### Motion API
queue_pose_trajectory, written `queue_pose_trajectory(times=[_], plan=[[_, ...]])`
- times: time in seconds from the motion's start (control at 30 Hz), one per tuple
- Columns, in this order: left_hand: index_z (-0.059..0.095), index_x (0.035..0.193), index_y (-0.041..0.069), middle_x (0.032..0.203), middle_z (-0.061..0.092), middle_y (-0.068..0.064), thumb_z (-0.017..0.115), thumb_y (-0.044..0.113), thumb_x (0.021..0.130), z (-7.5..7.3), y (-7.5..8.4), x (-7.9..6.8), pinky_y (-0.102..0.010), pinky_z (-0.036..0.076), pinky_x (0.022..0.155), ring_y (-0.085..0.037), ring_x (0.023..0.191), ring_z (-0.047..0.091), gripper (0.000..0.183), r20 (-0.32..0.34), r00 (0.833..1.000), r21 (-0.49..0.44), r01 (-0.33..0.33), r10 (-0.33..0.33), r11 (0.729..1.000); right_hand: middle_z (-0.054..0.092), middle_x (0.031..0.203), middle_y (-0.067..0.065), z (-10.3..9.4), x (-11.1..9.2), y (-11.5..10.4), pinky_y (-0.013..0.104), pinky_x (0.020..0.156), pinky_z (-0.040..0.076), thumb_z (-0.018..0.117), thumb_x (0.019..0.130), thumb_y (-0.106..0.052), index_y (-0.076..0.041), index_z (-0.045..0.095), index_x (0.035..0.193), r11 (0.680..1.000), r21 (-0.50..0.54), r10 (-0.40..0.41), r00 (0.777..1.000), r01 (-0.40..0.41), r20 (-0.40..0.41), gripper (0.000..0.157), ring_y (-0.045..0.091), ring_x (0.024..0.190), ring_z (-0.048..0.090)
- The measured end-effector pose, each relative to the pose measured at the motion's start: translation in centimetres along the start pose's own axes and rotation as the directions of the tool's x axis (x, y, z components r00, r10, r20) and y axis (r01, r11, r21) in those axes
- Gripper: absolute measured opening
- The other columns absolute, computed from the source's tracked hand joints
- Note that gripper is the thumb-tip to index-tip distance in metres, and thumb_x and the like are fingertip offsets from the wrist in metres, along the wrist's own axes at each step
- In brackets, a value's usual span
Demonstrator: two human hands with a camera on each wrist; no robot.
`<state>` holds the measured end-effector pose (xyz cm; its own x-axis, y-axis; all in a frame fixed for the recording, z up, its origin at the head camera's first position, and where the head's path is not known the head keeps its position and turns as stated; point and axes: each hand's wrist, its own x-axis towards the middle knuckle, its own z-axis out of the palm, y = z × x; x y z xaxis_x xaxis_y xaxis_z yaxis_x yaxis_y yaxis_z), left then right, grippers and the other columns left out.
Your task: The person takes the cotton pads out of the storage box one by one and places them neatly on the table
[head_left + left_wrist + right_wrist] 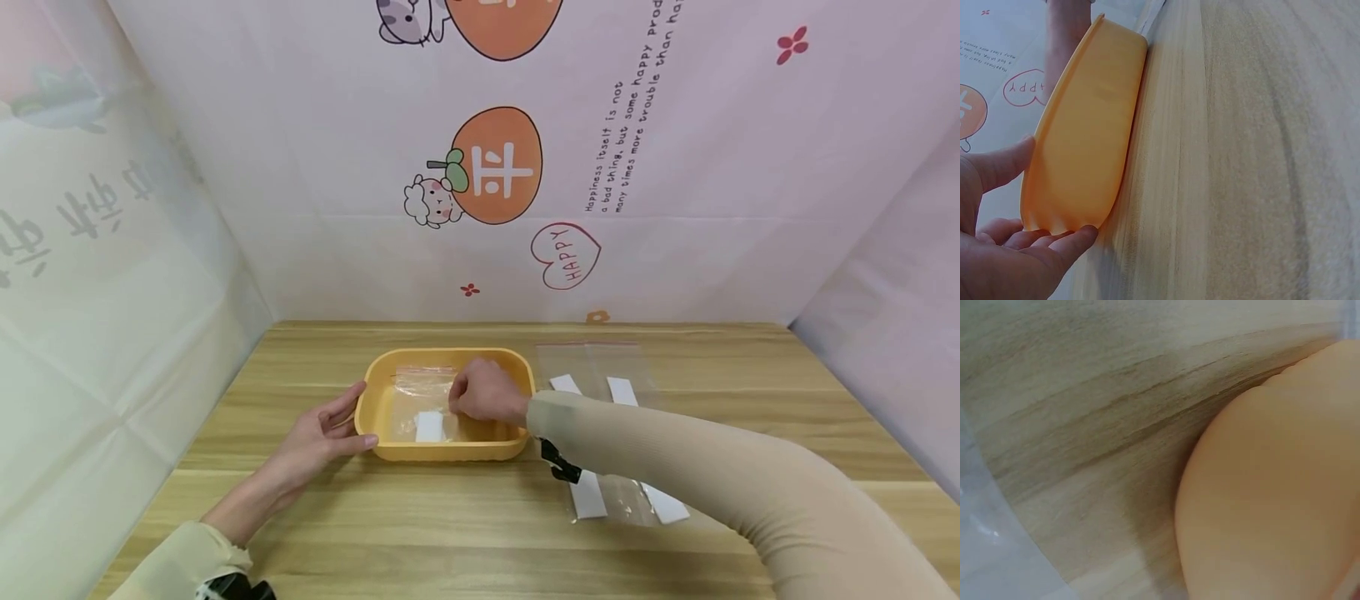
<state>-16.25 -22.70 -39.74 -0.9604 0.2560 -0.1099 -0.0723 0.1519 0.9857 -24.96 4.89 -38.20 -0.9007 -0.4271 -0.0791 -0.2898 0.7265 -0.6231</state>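
A yellow plastic tub (450, 452) with rounded corners stands on the wooden table. My left hand (318, 437) grips its left end, thumb at the front corner and fingers against the outer side; in the left wrist view this hand (1016, 231) holds the tub wall (1085, 125). Inside the tub lies a clear zip bag (423, 383) with a small white piece (429, 427). My right hand (487, 390) is down in the tub, its bent fingers at the bag's right edge; whether they pinch it is unclear. The right wrist view shows only the tub's outside (1272, 487).
Right of the tub, clear zip bags (592, 354) with white strips (588, 496) lie partly under my right forearm (675, 450). A printed cloth (337, 208) hangs behind the table (375, 533) and along its sides.
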Motion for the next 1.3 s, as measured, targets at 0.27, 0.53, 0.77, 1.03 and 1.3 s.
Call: queue_pose_trajectory(times=[0.27,0.53,0.77,1.03,1.3], plan=[[0.018,0.167,0.002,0.172,0.016,-0.021,0.078,0.008,0.095,0.0,0.2,0.1,-0.033,0.039,0.113,-0.041,0.152,0.03,0.094,0.007,1.0,0.004,-0.011,0.011,1.0,0.07,0.074,0.01,-0.8,-0.1,-0.7,0.026,0.055,0.055,0.067,0.1,-0.001,0.0,0.068,0.095,0.983,0.18,0.015,0.999,-0.02,0.033,0.005,0.02,0.062,0.066],[0.018,0.167,0.002,0.172,0.015,-0.021,0.077,0.007,0.096,-0.1,0.1,-0.1,-0.033,0.04,0.113,-0.04,0.153,0.028,0.093,0.005,1.0,-0.001,-0.003,0.003,1.0,0.073,0.09,0.021,-0.5,0.1,-1.0,0.038,0.064,0.065,0.072,0.102,-0.015,0.004,0.049,0.141,0.775,0.604,0.015,0.961,-0.186,0.277,0.049,0.025,0.065,0.071],[0.019,0.168,0.003,0.172,0.016,-0.02,0.077,0.007,0.097,-0.1,0.2,0.0,-0.033,0.041,0.112,-0.041,0.152,0.03,0.092,0.002,1.0,0.0,0.001,-0.001,1.0,0.07,0.08,0.014,0.4,0.5,-1.4,0.03,0.059,0.061,0.077,0.096,-0.003,0.008,0.043,0.151,0.735,0.653,-0.011,0.96,-0.183,0.281,0.066,0.019,0.062,0.064],[0.018,0.167,0.001,0.172,0.015,-0.02,0.077,0.007,0.097,0.0,0.0,0.0,-0.032,0.041,0.112,-0.041,0.152,0.029,0.092,0.015,1.0,-0.005,-0.011,0.011,1.0,0.073,0.109,0.024,-0.1,0.3,-1.7,0.032,0.058,0.063,0.078,0.092,0.004,0.006,0.045,0.156,0.783,0.602,0.015,0.972,-0.157,0.233,0.073,0.017,0.057,0.064],[0.017,0.167,0.001,0.172,0.014,-0.02,0.076,0.006,0.097,0.0,-0.2,0.1,-0.031,0.04,0.112,-0.04,0.153,0.027,0.092,0.021,1.0,-0.013,-0.016,0.016,1.0,0.075,0.11,0.023,-2.3,0.2,-2.4,0.032,0.063,0.064,0.08,0.092,0.002,0.003,0.041,0.159,0.853,0.508,-0.004,0.972,-0.12,0.235,0.078,0.013,0.058,0.066]])
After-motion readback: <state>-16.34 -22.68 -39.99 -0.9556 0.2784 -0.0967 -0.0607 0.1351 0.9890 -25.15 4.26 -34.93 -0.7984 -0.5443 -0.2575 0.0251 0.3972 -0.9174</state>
